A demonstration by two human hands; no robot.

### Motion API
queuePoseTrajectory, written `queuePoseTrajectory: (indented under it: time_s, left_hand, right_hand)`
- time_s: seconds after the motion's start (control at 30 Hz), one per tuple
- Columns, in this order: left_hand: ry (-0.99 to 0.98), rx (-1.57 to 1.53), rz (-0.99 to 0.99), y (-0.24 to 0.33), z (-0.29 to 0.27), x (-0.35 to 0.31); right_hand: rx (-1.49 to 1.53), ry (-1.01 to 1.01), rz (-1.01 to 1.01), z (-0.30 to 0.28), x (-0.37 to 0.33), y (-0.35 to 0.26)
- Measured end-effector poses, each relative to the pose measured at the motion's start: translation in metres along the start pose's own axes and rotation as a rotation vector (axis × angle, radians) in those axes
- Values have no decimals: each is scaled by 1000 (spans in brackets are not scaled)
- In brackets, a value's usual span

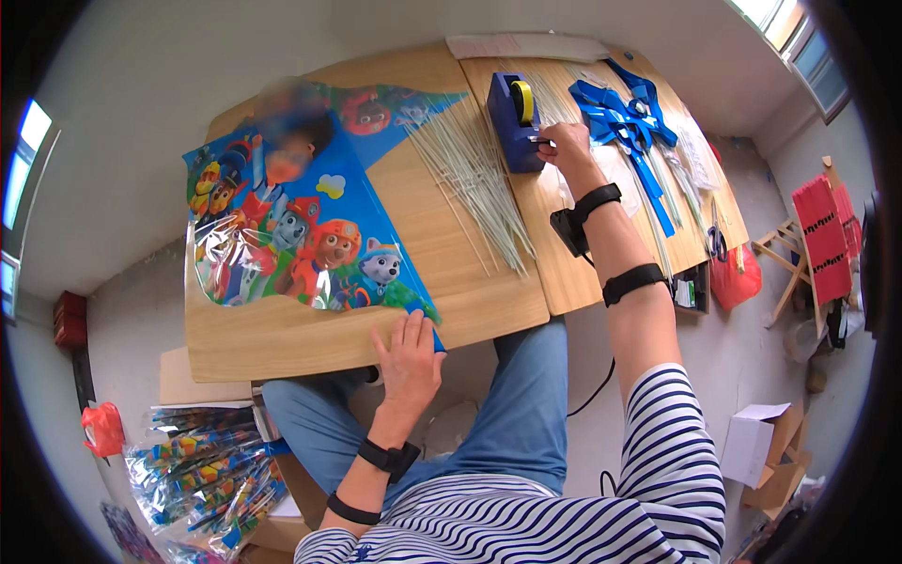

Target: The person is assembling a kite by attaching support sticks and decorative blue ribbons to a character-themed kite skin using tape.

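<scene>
A shiny blue plastic kite sheet [352, 202], printed with cartoon dogs, lies across the left of the table, its narrow lower corner at the near edge. My left hand [411, 362] rests flat over that corner, fingers stretched out. To the right stands a dark blue tape dispenser [507, 127] with a yellow-cored roll [522, 101]. At its cutter end, my right hand [569, 146] has thumb and fingers pinched on the end of the tape; the strip itself is barely visible. Many thin pale rods [479, 188] lie between the sheet and the dispenser.
Blue ribbon strips [620, 113] heap at the far right, with scissors [718, 242] near the right edge. A red plastic bag [736, 280] hangs beside the table. Packed printed sheets [202, 470] are stacked at lower left; an open carton [766, 446] sits on the right floor.
</scene>
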State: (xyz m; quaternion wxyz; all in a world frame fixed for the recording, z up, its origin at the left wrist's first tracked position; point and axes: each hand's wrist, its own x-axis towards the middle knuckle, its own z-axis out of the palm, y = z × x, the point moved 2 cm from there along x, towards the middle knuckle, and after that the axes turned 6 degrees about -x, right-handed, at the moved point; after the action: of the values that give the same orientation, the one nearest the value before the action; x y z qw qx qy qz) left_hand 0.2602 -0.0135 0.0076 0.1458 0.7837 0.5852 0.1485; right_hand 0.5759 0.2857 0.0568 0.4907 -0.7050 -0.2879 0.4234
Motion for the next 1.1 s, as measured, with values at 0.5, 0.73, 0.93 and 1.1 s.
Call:
queuePoseTrajectory:
  time_s: [0.5, 0.73, 0.93, 1.1]
  left_hand:
    - [13, 30, -5, 1, -1, 0]
    - [1, 20, -2, 4, -2, 2]
    - [10, 29, -14, 2, -2, -1]
    - [8, 25, -15, 2, 0, 2]
  right_hand:
    - [1123, -184, 414, 9, -61, 90]
    - [1160, -171, 365, 16, -37, 72]
    - [878, -106, 224, 21, -39, 67]
    - [773, -76, 121, 19, -37, 70]
